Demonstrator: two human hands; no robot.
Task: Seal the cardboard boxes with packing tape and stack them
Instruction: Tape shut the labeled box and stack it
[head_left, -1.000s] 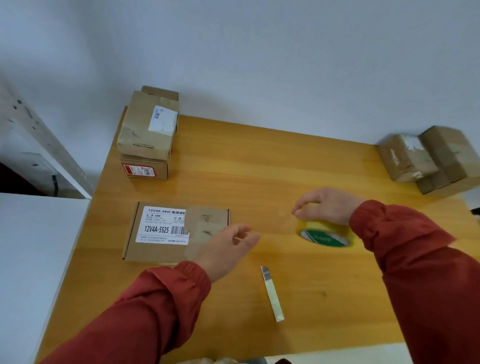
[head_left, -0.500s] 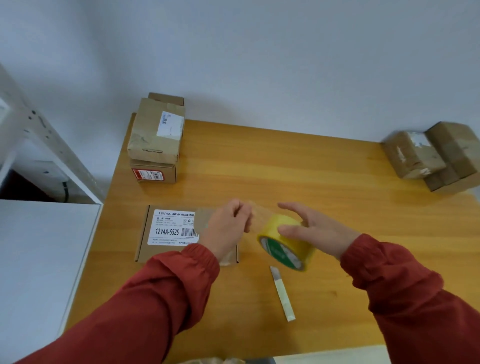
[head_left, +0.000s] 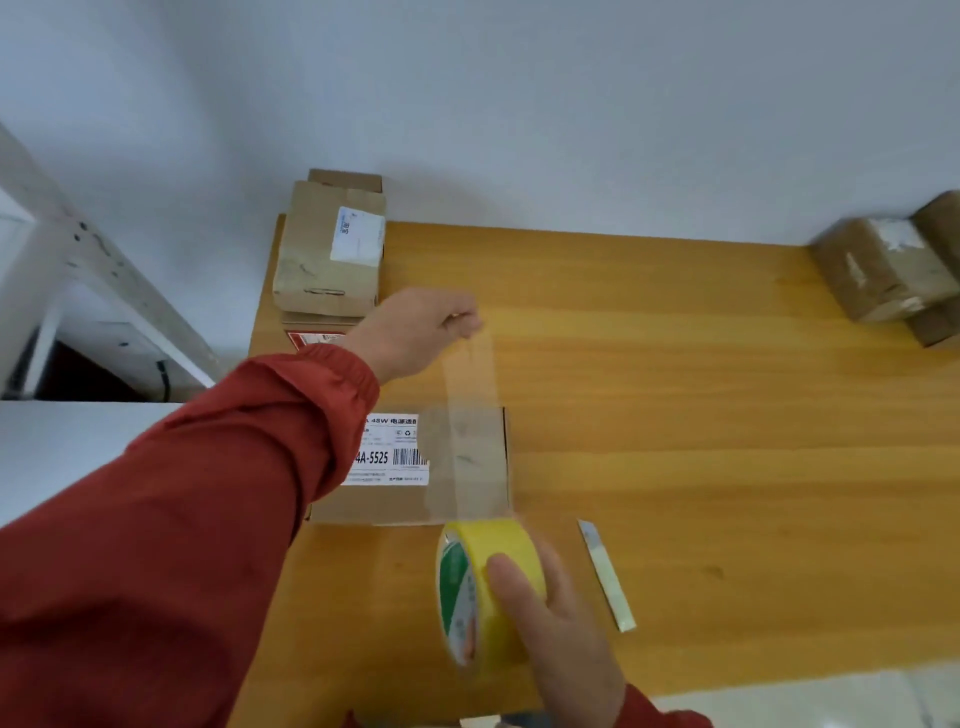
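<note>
Over the flat box (head_left: 374, 503), the left hand (head_left: 415, 332) pinches the clear strip (head_left: 470, 384); nearer, the right hand (head_left: 556, 623) grips the tape roll (head_left: 498, 543)

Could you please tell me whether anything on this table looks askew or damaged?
The top box of the far-left stack looks creased and scuffed, and it seems to sit unevenly over the lower box. Nothing else stands out.

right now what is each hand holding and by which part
Left hand pinches the free end of the clear tape strip; right hand grips the yellow tape roll around its outer face.
</note>
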